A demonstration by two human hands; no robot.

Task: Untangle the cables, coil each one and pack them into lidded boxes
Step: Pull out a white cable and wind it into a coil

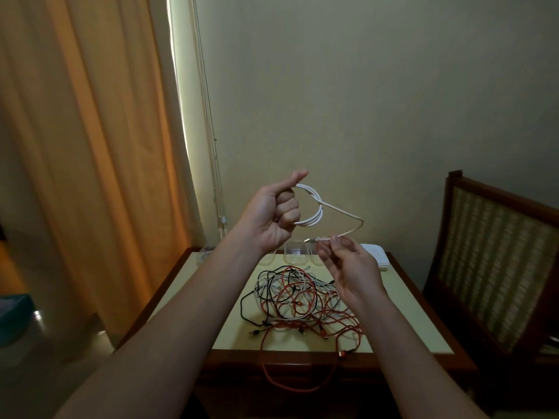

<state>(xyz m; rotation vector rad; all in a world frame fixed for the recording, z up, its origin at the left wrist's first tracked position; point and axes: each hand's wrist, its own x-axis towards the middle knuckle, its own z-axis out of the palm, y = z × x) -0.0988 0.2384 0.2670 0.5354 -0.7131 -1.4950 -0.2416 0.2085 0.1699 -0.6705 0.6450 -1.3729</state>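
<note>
In the middle of the frame, raised above the table, the left hand point(272, 214) grips a small coil of white cable point(313, 207). Its fingers are curled tight round the loops, with the thumb sticking up above them. From the coil a loose length of the same cable runs right and bends back down to the right hand point(348, 267), just below and right of centre. That hand pinches the cable's free end between thumb and fingertips close to the plug, the other fingers loosely bent; the hand is somewhat blurred.

Below both hands, on the pale yellow top of the wooden table point(408, 316), lies the tangle of cables point(302, 300) — orange, black and white strands crossing one another. One orange cable point(290, 381) hangs in a loop over the table's front edge at lower centre.

At the table's far edge stand clear boxes point(295, 252), partly hidden behind the hands, and to their right sits a white stack point(376, 255) that looks like lids.

A wooden chair point(496, 252) with a woven back fills the right edge — an orange curtain point(90, 146) covers the left.
</note>
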